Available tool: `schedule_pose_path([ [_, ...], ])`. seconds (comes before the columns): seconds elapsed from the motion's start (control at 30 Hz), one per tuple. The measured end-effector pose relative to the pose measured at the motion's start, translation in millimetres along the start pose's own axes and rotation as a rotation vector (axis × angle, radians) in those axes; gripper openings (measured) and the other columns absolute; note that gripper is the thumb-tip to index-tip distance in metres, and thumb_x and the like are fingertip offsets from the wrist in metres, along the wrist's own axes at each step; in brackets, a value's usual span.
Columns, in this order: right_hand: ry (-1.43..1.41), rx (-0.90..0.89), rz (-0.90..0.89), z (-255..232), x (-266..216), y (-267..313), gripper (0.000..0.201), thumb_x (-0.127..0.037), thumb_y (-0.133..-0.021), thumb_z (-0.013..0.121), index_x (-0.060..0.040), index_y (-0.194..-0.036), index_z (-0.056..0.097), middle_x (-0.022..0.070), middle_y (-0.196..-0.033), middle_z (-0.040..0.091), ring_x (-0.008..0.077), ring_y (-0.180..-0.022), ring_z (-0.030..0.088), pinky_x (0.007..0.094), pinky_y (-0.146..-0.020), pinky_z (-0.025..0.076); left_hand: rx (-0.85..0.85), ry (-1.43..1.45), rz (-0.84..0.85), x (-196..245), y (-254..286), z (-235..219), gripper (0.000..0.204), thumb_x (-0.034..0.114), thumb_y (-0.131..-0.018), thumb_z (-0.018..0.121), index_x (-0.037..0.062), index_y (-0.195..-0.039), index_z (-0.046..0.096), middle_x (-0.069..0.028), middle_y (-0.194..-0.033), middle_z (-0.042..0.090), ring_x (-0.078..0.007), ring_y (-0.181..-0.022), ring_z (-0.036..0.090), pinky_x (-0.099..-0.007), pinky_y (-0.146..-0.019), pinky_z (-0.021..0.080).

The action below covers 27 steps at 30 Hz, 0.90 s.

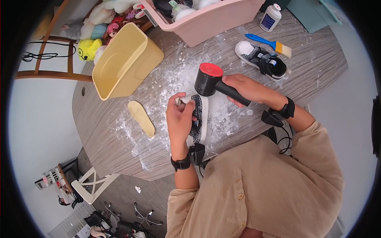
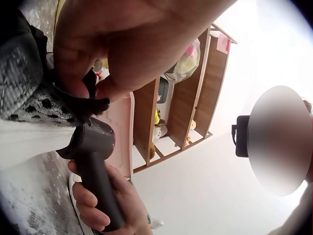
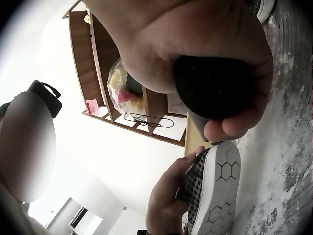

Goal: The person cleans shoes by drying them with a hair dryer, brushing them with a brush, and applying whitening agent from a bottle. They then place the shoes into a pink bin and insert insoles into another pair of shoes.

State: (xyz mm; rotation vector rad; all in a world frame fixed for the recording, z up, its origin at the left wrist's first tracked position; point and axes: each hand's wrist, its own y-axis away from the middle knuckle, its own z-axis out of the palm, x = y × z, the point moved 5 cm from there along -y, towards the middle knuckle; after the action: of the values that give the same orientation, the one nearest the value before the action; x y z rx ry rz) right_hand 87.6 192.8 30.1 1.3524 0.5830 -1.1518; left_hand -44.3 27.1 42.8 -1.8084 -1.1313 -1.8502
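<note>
My left hand (image 1: 180, 121) grips a black-and-white sneaker (image 1: 204, 121) near the front of me, with its white sole side facing right. In the left wrist view, the fingers pinch a dark flap at the shoe's opening. My right hand (image 1: 245, 88) holds a black hair dryer (image 1: 206, 84) by its handle, its red round end up and its barrel right beside the sneaker. From the right wrist, the sneaker's hexagon-patterned sole (image 3: 222, 188) shows below the dryer's handle (image 3: 212, 88). A cream insole (image 1: 141, 118) lies left of my left hand.
White powder covers much of the wood-grain table (image 1: 103, 146). A second sneaker (image 1: 248, 53), a blue-handled brush (image 1: 270, 43) and a white bottle (image 1: 270, 18) stand or lie at the right. Yellow (image 1: 147, 59) and pink bins (image 1: 216, 23) stand at the back.
</note>
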Motion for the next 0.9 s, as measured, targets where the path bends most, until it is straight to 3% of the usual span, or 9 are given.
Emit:
schedule_pose_path([
  [0.47, 0.066, 0.021, -0.021, 0, 9, 0, 0.044, -0.033, -0.102, 0.032, -0.002, -0.079, 0.052, 0.0041, -0.059, 0.052, 0.0137, -0.042, 0.052, 0.0274, -0.04, 0.042, 0.012, -0.008, -0.005, -6, -9, 2, 0.036, 0.015, -0.09, 0.062, -0.0015, -0.117, 0.045, -0.007, -0.073, 0.062, -0.0099, -0.054, 0.056, -0.0206, -0.05, 0.043],
  [0.67, 0.04, 0.035, -0.016, -1, 14, -2, 0.043, -0.034, -0.101, 0.032, -0.0024, -0.079, 0.052, 0.0041, -0.059, 0.053, 0.0139, -0.041, 0.052, 0.0275, -0.039, 0.041, -0.003, -0.102, -0.017, -6, -11, 3, 0.037, 0.014, -0.09, 0.063, -0.0015, -0.118, 0.046, -0.0082, -0.08, 0.063, -0.0086, -0.066, 0.056, -0.0218, -0.052, 0.049],
  [0.77, 0.034, 0.045, -0.021, -1, 15, -2, 0.043, -0.034, -0.101, 0.033, -0.0023, -0.081, 0.052, 0.0043, -0.06, 0.053, 0.0141, -0.042, 0.053, 0.0274, -0.039, 0.042, 0.0, -0.156, 0.007, -3, -10, 5, 0.038, 0.017, -0.09, 0.062, 0.0008, -0.119, 0.044, -0.0108, -0.077, 0.065, -0.0127, -0.063, 0.062, -0.0239, -0.056, 0.048],
  [0.9, -0.031, 0.067, -0.031, -2, 19, 1, 0.042, -0.036, -0.101, 0.034, -0.0019, -0.084, 0.052, 0.0057, -0.063, 0.055, 0.0146, -0.043, 0.053, 0.0273, -0.04, 0.042, 0.022, -0.408, 0.19, 10, -1, 13, 0.048, 0.014, -0.088, 0.064, 0.0039, -0.129, 0.042, -0.0121, -0.079, 0.068, -0.016, -0.066, 0.064, -0.0277, -0.056, 0.051],
])
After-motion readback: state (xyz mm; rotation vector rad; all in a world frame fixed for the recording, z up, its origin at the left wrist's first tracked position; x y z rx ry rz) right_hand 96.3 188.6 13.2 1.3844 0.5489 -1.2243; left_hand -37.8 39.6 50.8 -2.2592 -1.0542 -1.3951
